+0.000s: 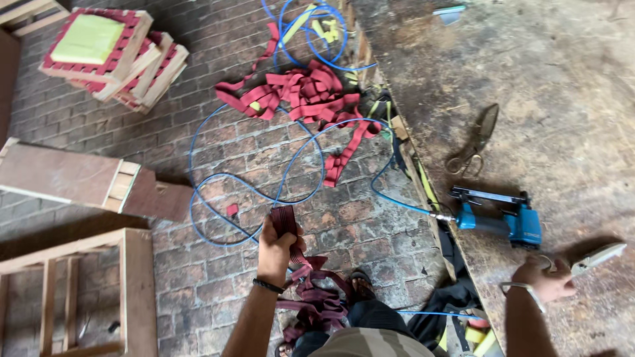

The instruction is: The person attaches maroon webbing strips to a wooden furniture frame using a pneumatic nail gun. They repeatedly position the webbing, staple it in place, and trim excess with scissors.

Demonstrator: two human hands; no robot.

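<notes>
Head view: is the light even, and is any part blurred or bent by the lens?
Head view: soft daylight, no glare; the stapler and old shears cast short dark shadows on the worktable. The left hand holding webbing is sharp. The right hand with scissors is slightly soft. The wide lens bends the table edge and brick floor.

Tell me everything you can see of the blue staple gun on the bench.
The staple gun lies on its side on the worn wooden bench, near the bench's edge. Its body is blue, apparently metal or plastic, with a long black magazine rail along the upper side. A thin blue air hose plugs into its left end through a silver fitting and loops over the brick floor. No hand touches it; the right hand is nearest, holding scissors. Older shears lie beyond it.
</notes>
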